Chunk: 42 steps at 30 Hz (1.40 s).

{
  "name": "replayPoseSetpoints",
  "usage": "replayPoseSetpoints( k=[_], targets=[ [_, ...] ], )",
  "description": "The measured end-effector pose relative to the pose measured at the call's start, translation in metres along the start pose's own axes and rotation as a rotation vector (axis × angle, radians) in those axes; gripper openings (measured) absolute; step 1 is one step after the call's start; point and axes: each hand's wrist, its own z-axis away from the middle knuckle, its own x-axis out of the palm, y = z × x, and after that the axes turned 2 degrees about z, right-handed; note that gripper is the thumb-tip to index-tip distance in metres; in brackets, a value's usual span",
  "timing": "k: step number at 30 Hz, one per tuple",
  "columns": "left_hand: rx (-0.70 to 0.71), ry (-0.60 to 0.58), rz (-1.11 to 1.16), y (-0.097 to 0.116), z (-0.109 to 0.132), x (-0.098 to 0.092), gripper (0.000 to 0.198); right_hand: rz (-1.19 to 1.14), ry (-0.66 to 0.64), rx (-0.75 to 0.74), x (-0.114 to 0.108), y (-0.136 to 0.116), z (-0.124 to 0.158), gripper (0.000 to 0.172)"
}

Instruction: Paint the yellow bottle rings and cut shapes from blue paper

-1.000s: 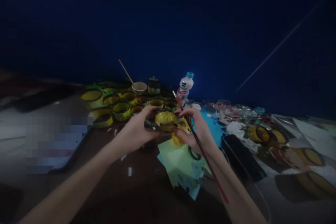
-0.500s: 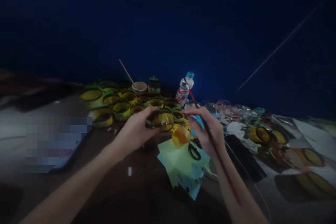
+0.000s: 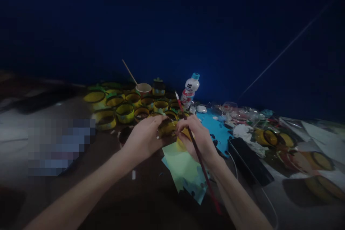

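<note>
My left hand [image 3: 144,136] is closed around the left side of a yellow see-through cup [image 3: 167,128] with a dark rim. My right hand [image 3: 196,140] has its fingertips pinched at the cup's right side. A red-handled paintbrush [image 3: 198,156] lies across that hand, held between thumb and fingers, its tip pointing up and away. Whether the right fingers also grip a small piece is too dim to tell. Just below, a yellow piece [image 3: 181,145] is partly hidden by the right hand. A light green paper sheet [image 3: 178,165] lies under both hands.
Several yellow cups [image 3: 125,113] stand behind the left hand, near a paper cup [image 3: 143,88] holding a stick. A bottle [image 3: 190,88] stands at the back. To the right lie a blue sheet [image 3: 215,125], a black phone-like slab [image 3: 252,161], crumpled tissue [image 3: 242,131] and clear plastic.
My right hand has moved left to the cup, bringing the paintbrush with it. The blue sheet is uncovered, and the dark loop on the green paper is now hidden. My left hand has shifted slightly.
</note>
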Motion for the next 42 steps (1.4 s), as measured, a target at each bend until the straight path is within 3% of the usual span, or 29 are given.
replayPoseSetpoints(
  k=[4,8,10,15,20,24,27,32,42],
  targets=[
    [-0.046,0.034,-0.05,-0.011,-0.004,0.001,0.045,-0.085,0.087,0.125,-0.014,0.003,0.0,0.013],
    [-0.066,0.146,-0.087,-0.027,-0.008,-0.004,0.045,-0.124,-0.073,0.204,-0.038,0.006,-0.001,0.009],
    [-0.106,0.169,-0.094,-0.031,-0.01,-0.009,0.046,-0.14,-0.088,0.205,-0.046,0.007,0.0,0.012],
    [-0.227,0.11,-0.031,-0.026,-0.012,-0.02,0.048,-0.228,-0.148,0.181,-0.047,0.008,0.001,0.02],
    [-0.203,0.11,-0.001,-0.027,-0.011,-0.018,0.05,-0.406,-0.273,0.205,-0.042,0.008,0.001,0.021],
    [-0.174,0.118,0.019,-0.031,-0.011,-0.015,0.052,-0.568,-0.15,0.114,-0.043,0.011,0.001,0.032],
    [-0.168,0.09,0.045,-0.03,-0.01,-0.015,0.052,-0.606,-0.065,0.094,-0.043,0.013,0.002,0.028],
    [-0.118,0.005,0.084,-0.025,-0.009,-0.018,0.046,-0.739,-0.037,0.21,-0.041,0.014,0.003,0.013],
    [-0.125,-0.012,0.231,-0.013,-0.003,-0.026,0.049,-0.77,-0.011,0.262,-0.039,0.017,0.002,0.012]
  ],
)
